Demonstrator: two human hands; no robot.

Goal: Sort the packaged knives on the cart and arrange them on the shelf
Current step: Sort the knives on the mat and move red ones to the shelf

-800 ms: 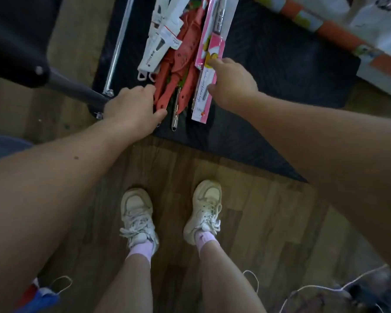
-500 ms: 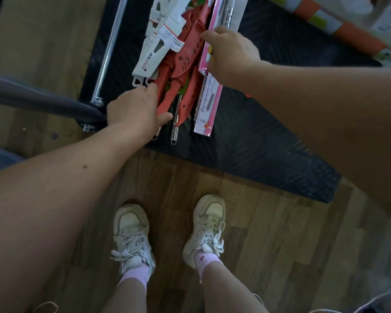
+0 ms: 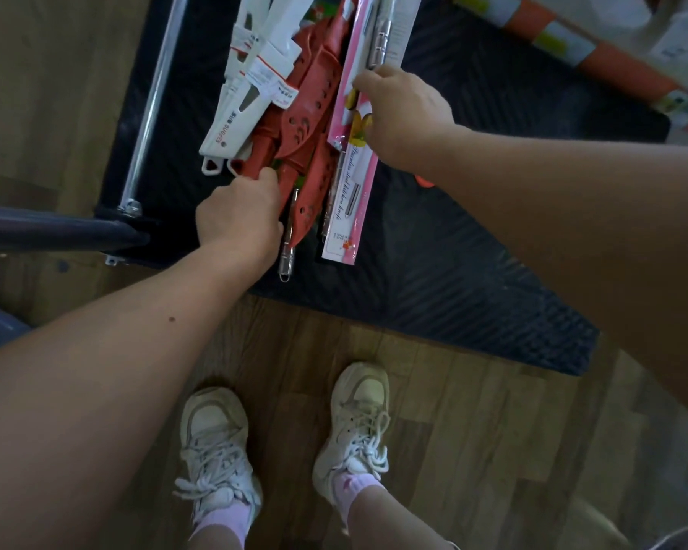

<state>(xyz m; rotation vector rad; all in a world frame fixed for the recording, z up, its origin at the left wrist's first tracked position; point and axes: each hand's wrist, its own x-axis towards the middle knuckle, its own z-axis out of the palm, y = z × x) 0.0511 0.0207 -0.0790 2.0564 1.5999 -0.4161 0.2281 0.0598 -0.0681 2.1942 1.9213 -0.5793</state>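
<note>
The packaged knives lie heaped at upper centre on the black cart deck (image 3: pixel 473 240). Your right hand (image 3: pixel 404 113) has slid up the pink-carded knife (image 3: pixel 348 168) and now pinches its edge; your left hand (image 3: pixel 237 216) stays curled around the red-sheathed knives (image 3: pixel 310 113). You are separating types, nothing shelved yet.

You see dim, warm light, brightest far right; wide-angle bending stretches your forearms, and the edges blur softly.

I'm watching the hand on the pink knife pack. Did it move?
Yes. The right hand has slid up along the pink knife pack, away from the cart's near edge. Before, it was lower on the pack.
</note>
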